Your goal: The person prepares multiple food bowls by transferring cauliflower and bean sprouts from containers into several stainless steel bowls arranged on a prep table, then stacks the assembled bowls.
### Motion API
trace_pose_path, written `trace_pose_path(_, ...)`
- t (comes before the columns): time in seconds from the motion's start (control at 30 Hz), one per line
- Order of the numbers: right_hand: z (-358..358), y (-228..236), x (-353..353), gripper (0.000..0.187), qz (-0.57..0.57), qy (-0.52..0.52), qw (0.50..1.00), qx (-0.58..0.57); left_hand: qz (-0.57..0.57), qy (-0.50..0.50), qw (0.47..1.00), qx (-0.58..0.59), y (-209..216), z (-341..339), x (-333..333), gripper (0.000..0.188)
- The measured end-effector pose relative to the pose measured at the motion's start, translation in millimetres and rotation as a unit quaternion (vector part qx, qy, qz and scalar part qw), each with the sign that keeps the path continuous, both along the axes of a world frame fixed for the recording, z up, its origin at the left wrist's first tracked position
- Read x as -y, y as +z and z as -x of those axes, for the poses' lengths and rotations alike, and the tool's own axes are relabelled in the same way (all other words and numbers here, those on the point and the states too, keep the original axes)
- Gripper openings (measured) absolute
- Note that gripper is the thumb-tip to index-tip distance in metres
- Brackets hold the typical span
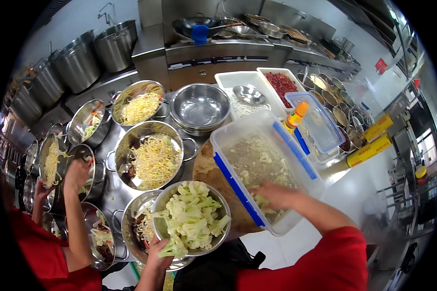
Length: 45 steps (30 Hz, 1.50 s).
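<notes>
Cauliflower is heaped in steel bowl, which we hold w/ our L hand; its fingers grip the near-left edge, most of them hidden from view. Our R hand reaches down inside clear tub, fingers bent toward the cloudy water; pale pcs are next to them, but we can't tell if they are closed on any. So cauliflower is in two places: big pcs in the bowl, small bits in the tub.

Step in hand, we judge, is gathering pcs from water. To do it well, we should keep the bowl steady and close to the tub, b/c the heap is high and one stem by our L hand leans over the edge. We should scoop w/ loose fingers, let water drip back, then lay pcs toward the middle. Pot w/ sprouts is partly behind the bowl, so drips could land there. Also, pls don't push the tub wall: it sits on round board.
</notes>
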State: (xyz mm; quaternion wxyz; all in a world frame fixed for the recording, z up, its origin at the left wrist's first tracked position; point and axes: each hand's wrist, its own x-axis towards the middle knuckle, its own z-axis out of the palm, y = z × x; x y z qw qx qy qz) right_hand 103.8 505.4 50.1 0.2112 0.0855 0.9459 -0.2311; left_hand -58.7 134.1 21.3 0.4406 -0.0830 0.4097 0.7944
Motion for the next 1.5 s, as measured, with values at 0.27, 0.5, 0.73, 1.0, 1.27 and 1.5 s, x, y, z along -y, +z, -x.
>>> trace_pose_path(0.27, 4.5, -22.8, 28.4, 0.039, -0.080, -0.048, 0.993, 0.067, -0.009, 0.007, 1.000, -0.009, -2.7, 2.3, 5.4, 0.048)
trace_pose_path(0.5, 14.7, 9.6, 21.2, 0.039, -0.084, -0.083, 0.992, -0.033, -0.018, 0.002, 0.999, -0.029, -9.8, -1.1, 5.6, 0.047)
trace_pose_path(0.73, 49.8, -52.4, 17.0, 0.037, -0.141, -0.050, 0.988, -0.045, -0.025, -0.020, 0.999, -0.022, -5.2, -4.6, 4.8, 0.048)
trace_pose_path(1.0, 38.0, -13.0, 17.9, 0.029, -0.090, -0.113, 0.989, -0.022, -0.012, -0.054, 0.998, -0.012, -9.6, -4.4, -9.1, 0.047)
trace_pose_path(1.27, 39.8, -14.8, 5.0, 0.025, -0.107, -0.045, 0.991, -0.059, -0.026, -0.038, 0.999, -0.010, -4.2, -4.3, -17.5, 0.048)
trace_pose_path(1.5, 44.7, 99.0, 22.5, 0.028, 0.040, -0.024, 0.966, -0.253, -0.028, -0.081, 0.996, -0.025, -7.6, 0.8, -34.6, 0.051)
